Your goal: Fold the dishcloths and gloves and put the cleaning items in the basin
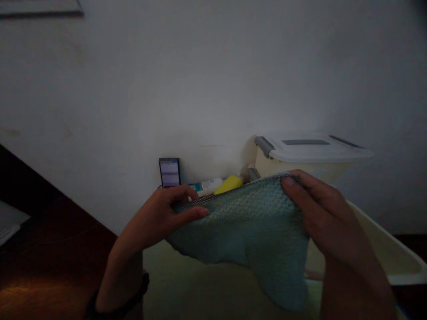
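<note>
Green cloth (pixel 233 235) between the fingers (pixel 296 193)

Pale yellow-green tabletop (pixel 200 291) at lower center, partly blocked from view. Along its back edge, near center: dark-framed phone (pixel 170 173), upright, screen lit; white bottle (pixel 213 184) with teal label, just right of it; yellow item (pixel 231 182) beside that, too covered to identify. Right of center: pale storage bin (pixel 293 168), white lid, gray clips. Bases hidden. Lower right: pale open container (pixel 400 278), white rim, seating unclear. Lower left: dark reddish-brown floor (pixel 43 253).
</note>
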{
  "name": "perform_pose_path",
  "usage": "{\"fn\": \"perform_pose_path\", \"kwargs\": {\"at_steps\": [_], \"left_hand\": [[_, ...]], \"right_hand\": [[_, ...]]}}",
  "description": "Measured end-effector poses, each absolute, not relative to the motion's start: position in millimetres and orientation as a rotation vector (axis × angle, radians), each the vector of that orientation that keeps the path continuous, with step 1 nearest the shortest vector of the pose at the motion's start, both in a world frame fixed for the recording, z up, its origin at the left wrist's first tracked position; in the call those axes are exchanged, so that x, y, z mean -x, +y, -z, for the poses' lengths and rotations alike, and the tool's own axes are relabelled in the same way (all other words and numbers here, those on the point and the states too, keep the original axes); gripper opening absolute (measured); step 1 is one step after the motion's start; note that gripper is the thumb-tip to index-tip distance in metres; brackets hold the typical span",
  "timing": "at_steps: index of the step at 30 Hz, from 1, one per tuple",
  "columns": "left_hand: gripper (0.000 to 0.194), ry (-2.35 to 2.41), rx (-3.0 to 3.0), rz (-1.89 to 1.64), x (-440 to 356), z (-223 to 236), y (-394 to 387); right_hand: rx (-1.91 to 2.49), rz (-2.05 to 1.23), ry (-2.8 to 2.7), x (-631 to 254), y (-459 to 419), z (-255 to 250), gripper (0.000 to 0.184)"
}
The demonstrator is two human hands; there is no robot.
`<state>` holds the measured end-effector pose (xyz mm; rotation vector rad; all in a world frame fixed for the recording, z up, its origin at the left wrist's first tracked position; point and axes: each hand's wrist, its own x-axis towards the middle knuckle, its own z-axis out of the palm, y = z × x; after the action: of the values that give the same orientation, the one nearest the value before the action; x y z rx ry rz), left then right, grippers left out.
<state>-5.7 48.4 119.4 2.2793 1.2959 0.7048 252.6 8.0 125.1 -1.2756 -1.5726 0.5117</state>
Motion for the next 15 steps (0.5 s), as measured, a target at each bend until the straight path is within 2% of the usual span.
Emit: {"fn": "perform_pose_path", "kwargs": {"at_steps": [9, 15], "left_hand": [[0.017, 1.148, -2.317, -0.81, -5, -123, 43], [0.018, 0.97, -2.362, -0.797, -8, -123, 40]], "right_hand": [[1.354, -0.705, -2.028, -243, 6, -125, 0.01], [1.358, -0.492, -2.061, -226, 9, -111, 0.052]]}}
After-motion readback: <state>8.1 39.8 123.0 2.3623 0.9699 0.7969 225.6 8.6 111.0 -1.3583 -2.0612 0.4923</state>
